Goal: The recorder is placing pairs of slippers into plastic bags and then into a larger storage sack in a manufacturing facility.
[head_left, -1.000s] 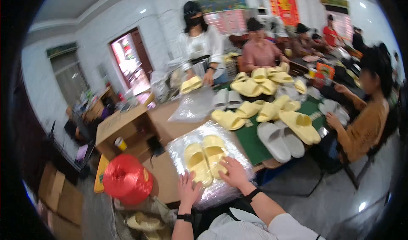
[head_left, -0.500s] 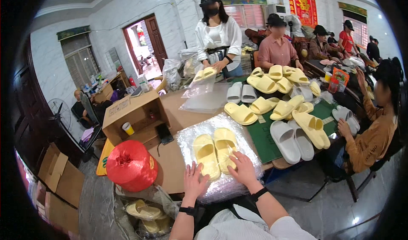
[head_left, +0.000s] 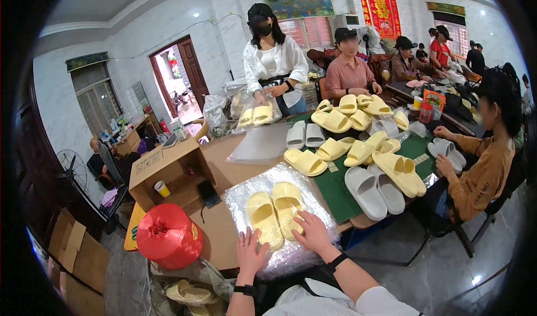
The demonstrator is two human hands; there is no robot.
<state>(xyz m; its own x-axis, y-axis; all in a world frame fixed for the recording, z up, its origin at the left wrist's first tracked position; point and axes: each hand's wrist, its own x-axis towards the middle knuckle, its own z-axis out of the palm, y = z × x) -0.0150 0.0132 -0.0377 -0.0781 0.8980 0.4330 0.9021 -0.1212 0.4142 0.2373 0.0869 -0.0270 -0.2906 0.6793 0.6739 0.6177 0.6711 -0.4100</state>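
Note:
A pair of pale yellow slide slippers point(head_left: 262, 208) lies toes away from me, apparently inside a clear plastic bag. Under it is a stack of clear plastic bags point(head_left: 316, 204) at the front of the table. My left hand point(head_left: 251, 253) rests at the lower left of the pair, fingers spread by the left slipper's heel. Beside the right slipper's heel, my right hand point(head_left: 311, 232) touches the film with its fingers apart. Neither hand grips anything.
Left of the bags stand a red twine spool point(head_left: 169, 236), a phone point(head_left: 209, 194) and a cardboard box point(head_left: 168, 173) with a cup inside. Loose yellow and grey slippers point(head_left: 364, 192) cover a green mat at right. Across the table, a person handles a bag of yellow slippers point(head_left: 262, 113).
My hands stay by the bagged pair, with little movement. Across the table, the yellow slippers are now further inside their bag. The person at right has lowered a raised hand.

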